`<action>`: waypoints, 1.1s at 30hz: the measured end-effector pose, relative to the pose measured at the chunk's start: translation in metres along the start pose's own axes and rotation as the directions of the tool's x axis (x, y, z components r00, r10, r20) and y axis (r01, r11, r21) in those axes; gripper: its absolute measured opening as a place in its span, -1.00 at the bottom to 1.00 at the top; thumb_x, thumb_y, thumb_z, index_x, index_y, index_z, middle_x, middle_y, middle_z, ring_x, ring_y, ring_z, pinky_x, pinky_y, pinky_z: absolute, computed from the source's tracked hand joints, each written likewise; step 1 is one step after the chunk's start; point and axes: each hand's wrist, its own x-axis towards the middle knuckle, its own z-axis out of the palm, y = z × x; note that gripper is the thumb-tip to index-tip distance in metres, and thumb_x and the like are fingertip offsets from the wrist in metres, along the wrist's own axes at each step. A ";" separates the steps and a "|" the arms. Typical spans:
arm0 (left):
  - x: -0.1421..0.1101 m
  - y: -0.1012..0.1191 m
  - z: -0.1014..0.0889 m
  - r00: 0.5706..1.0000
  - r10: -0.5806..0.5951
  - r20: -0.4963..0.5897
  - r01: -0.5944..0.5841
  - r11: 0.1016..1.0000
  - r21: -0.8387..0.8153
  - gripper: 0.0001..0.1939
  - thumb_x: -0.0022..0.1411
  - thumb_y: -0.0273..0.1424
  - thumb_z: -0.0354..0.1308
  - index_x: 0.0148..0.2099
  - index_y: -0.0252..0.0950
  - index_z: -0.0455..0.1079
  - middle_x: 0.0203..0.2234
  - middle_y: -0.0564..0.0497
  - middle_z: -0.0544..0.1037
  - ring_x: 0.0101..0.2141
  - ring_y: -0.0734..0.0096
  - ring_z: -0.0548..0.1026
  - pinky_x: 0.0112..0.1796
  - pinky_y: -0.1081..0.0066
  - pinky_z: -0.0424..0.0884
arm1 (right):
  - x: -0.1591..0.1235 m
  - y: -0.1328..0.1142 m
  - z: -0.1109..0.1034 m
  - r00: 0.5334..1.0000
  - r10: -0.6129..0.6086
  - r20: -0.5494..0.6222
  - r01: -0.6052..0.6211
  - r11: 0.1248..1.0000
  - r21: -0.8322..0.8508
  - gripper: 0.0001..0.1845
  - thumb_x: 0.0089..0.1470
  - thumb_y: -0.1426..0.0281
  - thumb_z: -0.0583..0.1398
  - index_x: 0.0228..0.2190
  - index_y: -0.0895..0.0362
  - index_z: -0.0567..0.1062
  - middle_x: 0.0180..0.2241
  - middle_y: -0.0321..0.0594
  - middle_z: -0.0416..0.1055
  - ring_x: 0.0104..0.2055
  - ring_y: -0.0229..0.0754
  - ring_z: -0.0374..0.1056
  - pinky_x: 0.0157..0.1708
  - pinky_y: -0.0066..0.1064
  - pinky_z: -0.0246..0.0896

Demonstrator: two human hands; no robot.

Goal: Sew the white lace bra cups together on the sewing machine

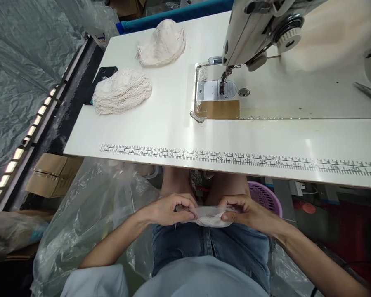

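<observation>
- White fabric piece [212, 220]: held above the lap, off the near edge of the table [160, 128]; looked thin and partly sheer.
- Left hand [176, 209]: at the piece's 9 o'clock end, narrow, thumb and fingers pinching the fabric.
- Right hand [247, 212]: at the 3 o'clock end, likewise narrow, fabric pinched between thumb and fingers.
- From the piece, presser foot [222, 87] of the sewing machine [250, 31] stood at 12 o'clock. No fabric seen under the foot.
- Stack of white knitted pieces [121, 93] lay at 11 o'clock, partly over a dark flat object [106, 73]. Another white piece [163, 44], bunched, lay beyond it, between 11 and 12.
- Printed ruler [200, 156] ran along the near table edge; purple basket [276, 202] sat below table level, between 2 and 3 o'clock.
- Step, judged: handling by both ends, clear of the machine; probably straightening or checking. Exact folds could not be made out.
- Next move, judged: called for light, even pinches, without overstretching the fabric.
</observation>
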 end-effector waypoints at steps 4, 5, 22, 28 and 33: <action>0.000 -0.003 0.002 0.993 -0.101 -0.053 0.096 0.991 -0.092 -0.85 0.12 -0.39 0.16 -0.29 -0.36 0.49 -0.38 -0.04 0.55 -0.34 0.44 0.48 -0.32 0.52 0.38 | 0.000 0.001 0.001 0.999 0.031 -0.028 -0.031 0.999 -0.012 -0.65 -0.04 0.10 0.24 -0.47 0.16 0.44 -0.47 -0.25 0.34 -0.39 -0.23 0.26 -0.39 -0.46 0.17; 0.000 -0.003 0.003 0.991 -0.113 -0.071 0.105 0.989 -0.106 -0.86 0.09 -0.41 0.18 -0.31 -0.36 0.49 -0.41 -0.03 0.56 -0.36 0.44 0.49 -0.33 0.53 0.38 | 0.000 0.001 0.001 0.999 0.030 -0.033 -0.030 1.000 -0.009 -0.65 -0.04 0.11 0.24 -0.47 0.16 0.44 -0.47 -0.26 0.34 -0.39 -0.24 0.26 -0.39 -0.46 0.17; -0.006 -0.006 -0.006 0.992 -0.124 0.023 0.126 0.975 -0.180 -0.71 0.07 -0.32 0.23 -0.17 -0.37 0.50 -0.31 -0.11 0.58 -0.27 0.33 0.52 -0.25 0.46 0.41 | 0.001 0.003 0.004 0.998 0.056 0.002 -0.056 0.997 0.049 -0.74 -0.04 0.20 0.27 -0.44 0.17 0.52 -0.45 -0.24 0.42 -0.37 -0.24 0.31 -0.36 -0.46 0.19; 0.010 -0.004 0.004 0.993 -0.103 0.050 0.108 0.986 -0.130 -0.67 -0.04 -0.33 0.32 -0.20 -0.39 0.52 -0.39 -0.04 0.59 -0.35 0.36 0.51 -0.34 0.54 0.36 | 0.006 -0.007 0.009 0.999 0.019 0.038 -0.020 1.000 0.020 -0.72 -0.02 0.19 0.25 -0.43 0.18 0.54 -0.48 -0.25 0.41 -0.43 -0.28 0.28 -0.44 -0.49 0.14; 0.011 -0.006 0.006 0.979 -0.205 -0.014 0.199 0.965 -0.171 -0.74 -0.09 -0.39 0.33 -0.30 -0.42 0.55 -0.48 -0.02 0.60 -0.43 0.41 0.51 -0.40 0.57 0.36 | 0.004 -0.010 0.011 0.997 0.007 0.078 -0.010 1.000 0.029 -0.76 -0.05 0.24 0.28 -0.41 0.19 0.51 -0.48 -0.29 0.39 -0.43 -0.28 0.27 -0.42 -0.49 0.13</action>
